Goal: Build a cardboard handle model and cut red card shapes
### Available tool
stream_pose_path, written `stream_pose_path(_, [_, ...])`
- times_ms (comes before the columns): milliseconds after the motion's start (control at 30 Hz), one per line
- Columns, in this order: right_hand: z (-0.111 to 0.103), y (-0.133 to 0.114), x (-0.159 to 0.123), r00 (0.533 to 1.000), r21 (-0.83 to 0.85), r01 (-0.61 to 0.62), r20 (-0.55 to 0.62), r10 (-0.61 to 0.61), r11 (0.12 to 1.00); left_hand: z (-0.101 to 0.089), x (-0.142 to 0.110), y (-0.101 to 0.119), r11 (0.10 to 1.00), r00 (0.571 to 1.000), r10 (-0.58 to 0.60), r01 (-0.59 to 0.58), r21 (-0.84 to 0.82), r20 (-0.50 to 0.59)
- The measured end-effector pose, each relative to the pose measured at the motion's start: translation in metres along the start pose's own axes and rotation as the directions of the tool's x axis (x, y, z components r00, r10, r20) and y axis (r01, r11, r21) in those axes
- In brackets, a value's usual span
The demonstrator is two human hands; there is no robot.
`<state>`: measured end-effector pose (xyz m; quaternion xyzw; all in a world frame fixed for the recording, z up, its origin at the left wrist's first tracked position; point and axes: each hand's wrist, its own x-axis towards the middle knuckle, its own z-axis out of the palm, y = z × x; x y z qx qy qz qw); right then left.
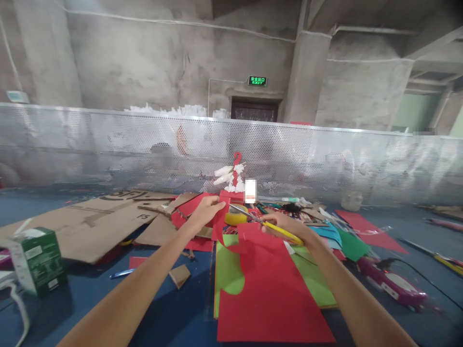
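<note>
My left hand [204, 210] is closed on the top edge of a red paper strip [219, 226] that curls off a large red sheet [269, 289]. Yellow-handled scissors [253, 219] sit in my right hand [285, 226], fingers closed on the handles. Their blades point left, toward the strip by my left hand. The red sheet lies over a lime-green sheet [227, 274] on the blue table.
Flat cardboard pieces [97, 226] lie at the left, with a green box [36, 260] at the table's left edge. Coloured paper scraps [343, 238] and a pink glue gun [392, 284] sit at the right. A red-and-white paper craft [233, 178] stands before a perforated metal screen [325, 154].
</note>
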<state>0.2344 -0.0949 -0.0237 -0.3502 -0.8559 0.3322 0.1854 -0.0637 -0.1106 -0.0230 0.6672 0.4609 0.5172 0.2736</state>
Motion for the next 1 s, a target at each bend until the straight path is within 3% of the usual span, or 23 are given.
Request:
stream_pose_path(200, [0.005, -0.005, -0.002, 0.997, 0.08, -0.07, -0.024, 0.072, 0.994, 0.002, -0.001, 0.0, 0.995, 0.999, -0.043, 0.044, -0.09, 0.01])
stream_pose_path(600, [0.011, -0.008, -0.005, 0.999, 0.146, 0.038, -0.011, -0.036, 0.989, 0.007, -0.006, 0.014, 0.968, 0.999, -0.034, 0.032, -0.248, -0.002])
stream_pose_path(1000, [0.019, 0.005, 0.008, 0.999, 0.18, 0.04, -0.044, -0.033, 0.983, 0.01, -0.006, 0.013, 0.958, 0.998, -0.031, 0.011, -0.285, -0.063])
